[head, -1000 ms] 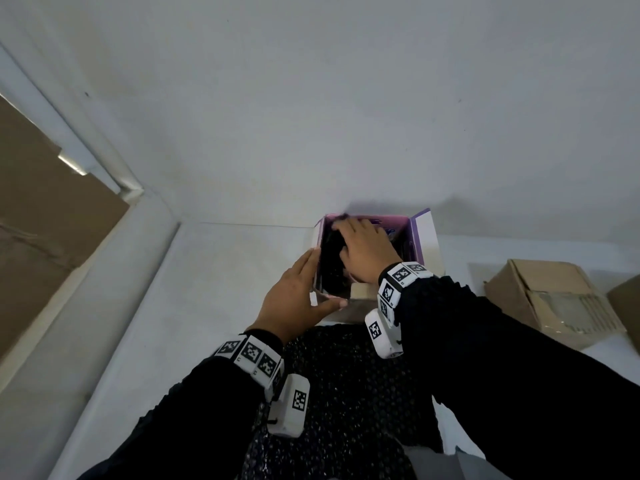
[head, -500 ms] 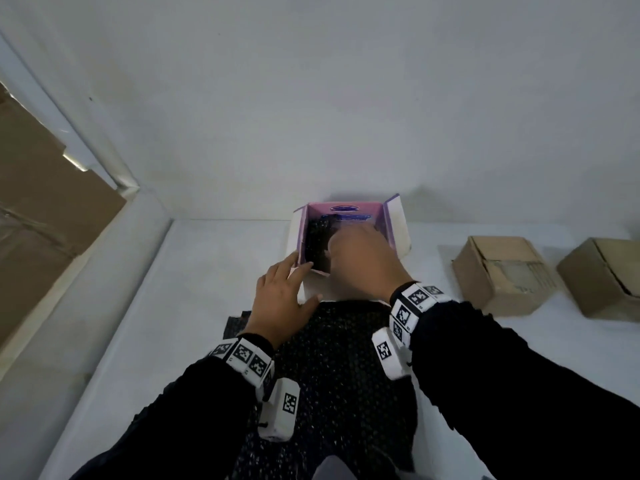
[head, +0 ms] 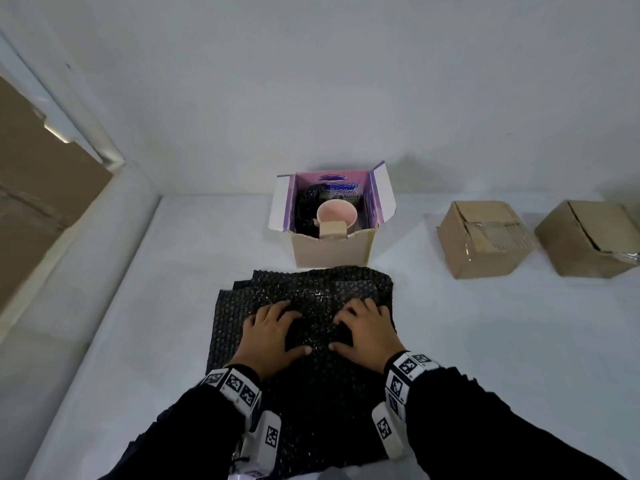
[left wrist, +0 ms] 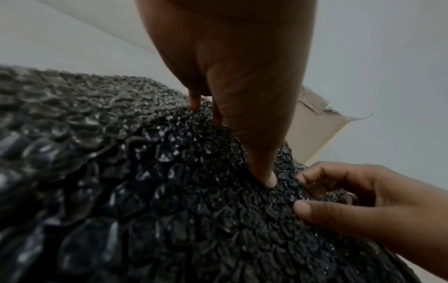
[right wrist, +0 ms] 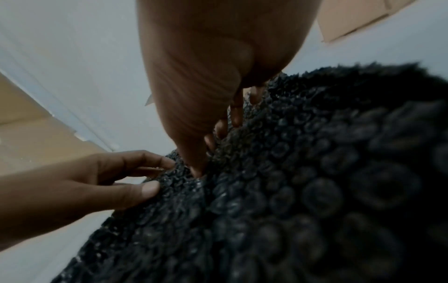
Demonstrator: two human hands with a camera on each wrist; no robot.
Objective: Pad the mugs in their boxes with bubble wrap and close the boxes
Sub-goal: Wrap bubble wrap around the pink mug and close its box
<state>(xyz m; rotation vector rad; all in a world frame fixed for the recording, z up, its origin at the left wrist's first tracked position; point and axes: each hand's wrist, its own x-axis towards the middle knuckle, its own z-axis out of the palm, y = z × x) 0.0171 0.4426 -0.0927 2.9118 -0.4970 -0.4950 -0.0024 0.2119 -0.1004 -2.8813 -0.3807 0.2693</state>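
Observation:
A stack of black bubble wrap (head: pixel 311 285) lies on the white table in front of me. My left hand (head: pixel 277 330) and right hand (head: pixel 360 332) sit side by side on it, fingers curled, thumbs and fingertips digging into the top sheet and pinching it. The left wrist view shows my left thumb (left wrist: pixel 264 172) sunk into the wrap (left wrist: pixel 169 191). In the right wrist view my right thumb (right wrist: pixel 194 153) does the same. Behind the stack stands the open box (head: pixel 330 251) with purple flaps up. A pink mug (head: pixel 336 211) sits inside, black wrap (head: pixel 304 209) beside it.
Two brown cardboard boxes (head: pixel 485 240) (head: pixel 585 237) with flaps down stand to the right of the open box. A large sheet of cardboard (head: pixel 34 174) leans at the far left. The white wall rises right behind the open box.
Both hands have come out of the open box and back toward me onto the bubble wrap stack. The pink mug, hidden by the right hand before, now shows.

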